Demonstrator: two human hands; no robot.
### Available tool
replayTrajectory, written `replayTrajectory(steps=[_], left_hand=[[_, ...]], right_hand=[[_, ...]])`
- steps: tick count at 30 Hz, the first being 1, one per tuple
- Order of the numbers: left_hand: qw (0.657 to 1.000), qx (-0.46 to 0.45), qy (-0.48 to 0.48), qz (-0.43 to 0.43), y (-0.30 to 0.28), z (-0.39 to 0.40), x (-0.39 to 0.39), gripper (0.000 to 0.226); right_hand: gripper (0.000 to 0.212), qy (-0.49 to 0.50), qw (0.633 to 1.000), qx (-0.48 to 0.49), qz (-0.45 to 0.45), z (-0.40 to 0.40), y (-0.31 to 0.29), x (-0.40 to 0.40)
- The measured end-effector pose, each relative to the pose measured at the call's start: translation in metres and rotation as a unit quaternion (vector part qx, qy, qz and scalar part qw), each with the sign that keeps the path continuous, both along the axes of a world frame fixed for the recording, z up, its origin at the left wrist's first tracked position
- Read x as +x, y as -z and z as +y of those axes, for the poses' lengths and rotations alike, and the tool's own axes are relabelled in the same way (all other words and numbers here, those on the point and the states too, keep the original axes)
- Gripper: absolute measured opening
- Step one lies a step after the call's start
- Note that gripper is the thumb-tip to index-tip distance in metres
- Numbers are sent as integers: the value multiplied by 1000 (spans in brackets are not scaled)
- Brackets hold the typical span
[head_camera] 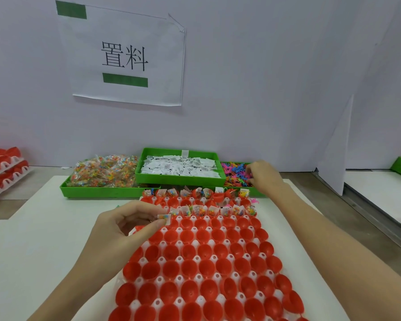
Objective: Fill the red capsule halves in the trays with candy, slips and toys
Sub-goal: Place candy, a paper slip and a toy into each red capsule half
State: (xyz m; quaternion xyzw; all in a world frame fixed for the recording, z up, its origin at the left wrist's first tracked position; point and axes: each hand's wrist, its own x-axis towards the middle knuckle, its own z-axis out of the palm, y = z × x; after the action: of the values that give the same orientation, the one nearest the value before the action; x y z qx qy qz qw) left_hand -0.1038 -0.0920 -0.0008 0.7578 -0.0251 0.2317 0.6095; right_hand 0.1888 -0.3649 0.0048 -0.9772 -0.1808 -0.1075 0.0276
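Left hand (134, 218) grip pinching candy packet (164, 218) at tray edge (134, 230), right hand (262, 176) seemingly curled into toys (235, 173)

Three green bins (102, 192) — two hands (127, 222) — one wall sign (123, 56).

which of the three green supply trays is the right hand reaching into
The rightmost green tray, holding the colourful plastic toys. The right hand is in it; the middle one holds white slips, the left one candy packets.
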Motion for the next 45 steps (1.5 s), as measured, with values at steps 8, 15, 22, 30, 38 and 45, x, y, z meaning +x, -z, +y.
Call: replayTrajectory(steps=[8, 15, 22, 30, 38, 45], left_hand=[[1000, 8, -1, -2, 1, 1, 0, 20], [1000, 15, -6, -4, 0, 1, 0, 20], [1000, 7, -9, 1, -1, 1, 0, 17], [997, 12, -77, -17, 4, 1, 1, 18], [996, -3, -93, -14, 4, 7, 3, 16], [993, -23, -117, -7, 7, 11, 4, 19]], right_hand=[[11, -1, 994, 105, 37, -5, 3, 1], [18, -4, 975, 223, 25, -13, 4, -1], [10, 5, 938, 345, 21, -14, 3, -12], [15, -31, 932, 354, -70, 13, 3, -36], [17, 87, 952, 276, -96, -8, -4, -13], [18, 92, 946, 302, -71, -9, -9, -11]])
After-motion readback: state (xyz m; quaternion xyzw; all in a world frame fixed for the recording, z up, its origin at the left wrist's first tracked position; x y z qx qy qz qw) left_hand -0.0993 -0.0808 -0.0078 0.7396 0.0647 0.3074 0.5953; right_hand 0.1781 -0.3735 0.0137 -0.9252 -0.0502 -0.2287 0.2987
